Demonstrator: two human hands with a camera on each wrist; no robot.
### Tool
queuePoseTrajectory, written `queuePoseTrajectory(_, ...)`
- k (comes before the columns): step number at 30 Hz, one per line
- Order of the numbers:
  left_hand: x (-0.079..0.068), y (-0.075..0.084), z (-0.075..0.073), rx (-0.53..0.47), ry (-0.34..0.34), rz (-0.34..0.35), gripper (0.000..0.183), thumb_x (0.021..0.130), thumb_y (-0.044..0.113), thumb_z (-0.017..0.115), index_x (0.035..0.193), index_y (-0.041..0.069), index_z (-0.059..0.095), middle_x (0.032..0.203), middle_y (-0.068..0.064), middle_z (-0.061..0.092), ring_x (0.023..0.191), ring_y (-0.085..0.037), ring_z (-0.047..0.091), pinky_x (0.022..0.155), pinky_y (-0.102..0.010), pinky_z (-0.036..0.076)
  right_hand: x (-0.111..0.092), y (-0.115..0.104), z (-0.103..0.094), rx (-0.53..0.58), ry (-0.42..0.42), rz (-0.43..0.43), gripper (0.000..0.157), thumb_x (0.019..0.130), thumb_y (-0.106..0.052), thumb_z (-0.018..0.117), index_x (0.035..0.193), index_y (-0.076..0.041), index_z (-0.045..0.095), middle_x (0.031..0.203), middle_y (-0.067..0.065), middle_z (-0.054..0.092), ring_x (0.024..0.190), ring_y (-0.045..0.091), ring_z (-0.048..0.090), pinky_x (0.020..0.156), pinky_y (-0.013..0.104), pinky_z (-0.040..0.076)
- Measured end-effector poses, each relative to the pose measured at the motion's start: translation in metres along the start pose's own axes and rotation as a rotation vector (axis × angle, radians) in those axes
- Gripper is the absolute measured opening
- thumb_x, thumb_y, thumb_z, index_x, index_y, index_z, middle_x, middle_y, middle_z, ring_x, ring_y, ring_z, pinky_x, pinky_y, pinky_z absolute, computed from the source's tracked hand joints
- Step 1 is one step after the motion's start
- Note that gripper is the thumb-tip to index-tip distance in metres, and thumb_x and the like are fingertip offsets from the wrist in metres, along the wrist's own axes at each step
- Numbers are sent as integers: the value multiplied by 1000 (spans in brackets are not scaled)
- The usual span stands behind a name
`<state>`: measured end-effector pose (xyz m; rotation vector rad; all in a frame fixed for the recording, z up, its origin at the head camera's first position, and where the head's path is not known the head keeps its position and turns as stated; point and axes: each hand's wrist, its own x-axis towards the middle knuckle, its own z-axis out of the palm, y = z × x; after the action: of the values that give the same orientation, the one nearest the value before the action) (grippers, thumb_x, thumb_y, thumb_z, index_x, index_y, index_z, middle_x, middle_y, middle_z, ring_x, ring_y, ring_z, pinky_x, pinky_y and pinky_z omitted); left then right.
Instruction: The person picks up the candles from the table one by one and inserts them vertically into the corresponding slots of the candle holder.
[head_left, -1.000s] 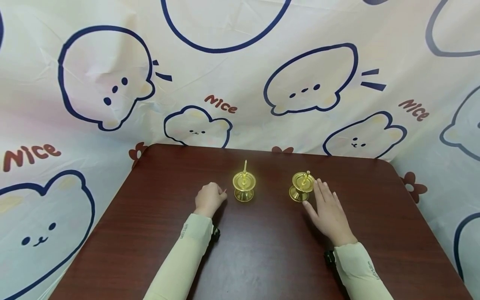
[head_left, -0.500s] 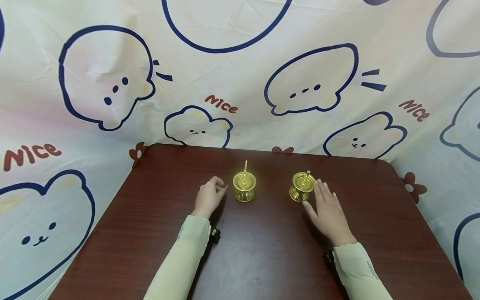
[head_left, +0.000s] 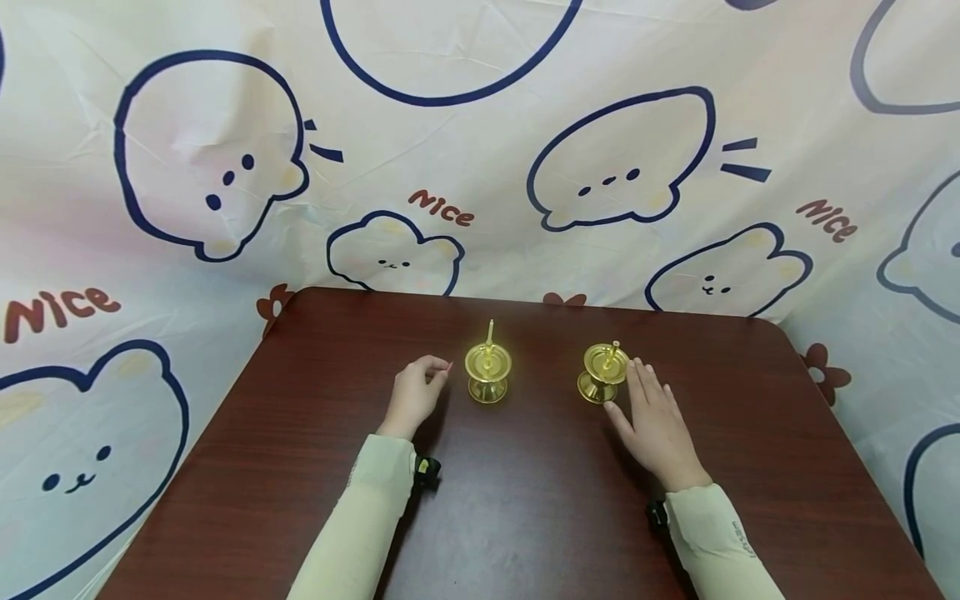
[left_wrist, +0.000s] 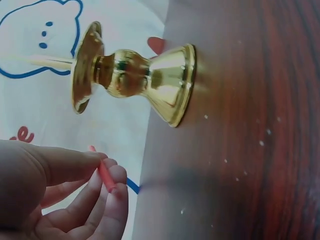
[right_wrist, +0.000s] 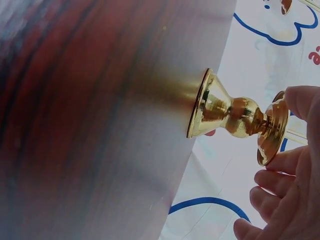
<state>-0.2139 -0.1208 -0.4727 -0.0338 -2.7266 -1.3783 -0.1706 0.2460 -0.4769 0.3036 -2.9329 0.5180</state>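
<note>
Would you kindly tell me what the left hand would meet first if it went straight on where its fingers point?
The left hand, pinching a red stick, would probably meet the left candlestick first, though depth is unclear.

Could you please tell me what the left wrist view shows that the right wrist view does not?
Only left wrist: the left hand, pinching a thin red stick. Only right wrist: the right hand, at the right gold metal pedestal candle holder. Both: the left gold candle holder, cropped in the second, the reddish-brown wooden table and the white printed backdrop.
</note>
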Motion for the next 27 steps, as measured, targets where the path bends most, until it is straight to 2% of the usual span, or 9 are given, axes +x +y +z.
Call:
queuePoseTrajectory(11, -1, 2, -3, -104, -22, 6, 10, 99, 9, 65, 106, 3, 66, 93, -8, 72, 80, -21, 68, 73, -37, 54, 1, 1, 1, -6, -3, 2, 75, 104, -37, 56, 156, 8, 24, 162, 29, 24, 149, 46, 22, 116, 65, 20)
queuePoseTrajectory(20, -4, 5, -5, -147, -3, 27, 5, 97, 9, 67, 101, 5, 66, 92, -7, 72, 81, -20, 69, 73, -34, 53, 1, 1, 2, -10, -11, 6, 76, 104, -37, 56, 157, 7, 23, 162, 28, 23, 150, 45, 20, 117, 64, 19)
queuePoseTrajectory(27, -6, 8, -8, -181, -14, 59, 9, 97, 13, 68, 103, 5, 68, 93, -6, 73, 84, -21, 70, 74, -33, 53, 0, 1, 0, -27, 6, -12, 74, 104, -36, 56, 155, 8, 26, 161, 28, 25, 149, 46, 22, 116, 65, 20)
